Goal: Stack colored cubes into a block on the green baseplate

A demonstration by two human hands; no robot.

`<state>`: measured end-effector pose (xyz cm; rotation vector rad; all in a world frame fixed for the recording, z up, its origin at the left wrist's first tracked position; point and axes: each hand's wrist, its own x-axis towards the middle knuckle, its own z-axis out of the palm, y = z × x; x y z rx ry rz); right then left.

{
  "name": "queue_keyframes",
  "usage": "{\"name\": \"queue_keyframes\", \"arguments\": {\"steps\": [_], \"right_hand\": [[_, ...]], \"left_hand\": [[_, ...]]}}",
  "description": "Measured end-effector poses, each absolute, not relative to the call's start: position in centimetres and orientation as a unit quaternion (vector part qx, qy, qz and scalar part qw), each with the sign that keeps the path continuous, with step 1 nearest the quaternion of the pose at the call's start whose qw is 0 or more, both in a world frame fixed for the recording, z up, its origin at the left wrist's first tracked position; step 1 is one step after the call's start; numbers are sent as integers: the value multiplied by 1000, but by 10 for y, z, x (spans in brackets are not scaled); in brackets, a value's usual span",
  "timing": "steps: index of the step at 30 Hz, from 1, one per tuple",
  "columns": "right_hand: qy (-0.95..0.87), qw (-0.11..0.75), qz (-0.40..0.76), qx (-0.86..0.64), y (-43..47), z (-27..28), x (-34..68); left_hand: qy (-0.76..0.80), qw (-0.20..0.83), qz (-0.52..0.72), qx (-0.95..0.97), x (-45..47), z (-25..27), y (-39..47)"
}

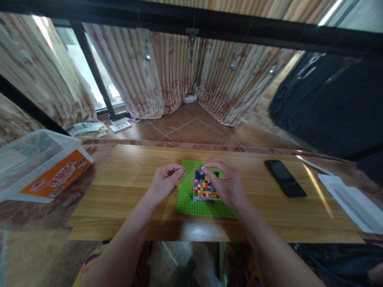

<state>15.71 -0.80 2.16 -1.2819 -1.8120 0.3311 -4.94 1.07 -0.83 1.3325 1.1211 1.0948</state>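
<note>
A green studded baseplate [186, 207] lies on the wooden table between my hands. On it sits a block of many small coloured toy bricks [205, 187], in pink, red, yellow, white, blue and purple, with a bit of clear plastic at its lower edge. My right hand [229, 183] reaches over the block's upper right side, thumb and forefinger pinched on a small pink brick [204, 168] at its top edge. Left of the baseplate my left hand [166, 180] is closed in a pinch; what it holds is hidden. Loose red and green bricks [174, 187] lie just beside it.
A black phone [285, 178] lies on the table [125, 199] to the right, with white paper [356, 203] beyond it. A clear plastic box [44, 155] with an orange label stands off the left end. A dark bar [191, 20] crosses overhead.
</note>
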Motion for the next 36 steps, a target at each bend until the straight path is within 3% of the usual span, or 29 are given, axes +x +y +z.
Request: {"name": "queue_keyframes", "arguments": {"steps": [8, 16, 36], "right_hand": [[-733, 397, 152, -531, -4, 22, 177], [-746, 363, 160, -535, -3, 14, 177], [-724, 382, 177, -546, 2, 12, 178]], "left_hand": [[593, 302, 324, 673, -74, -22, 19], [579, 222, 203, 758, -74, -13, 15], [557, 228, 176, 779, -78, -10, 15]]}}
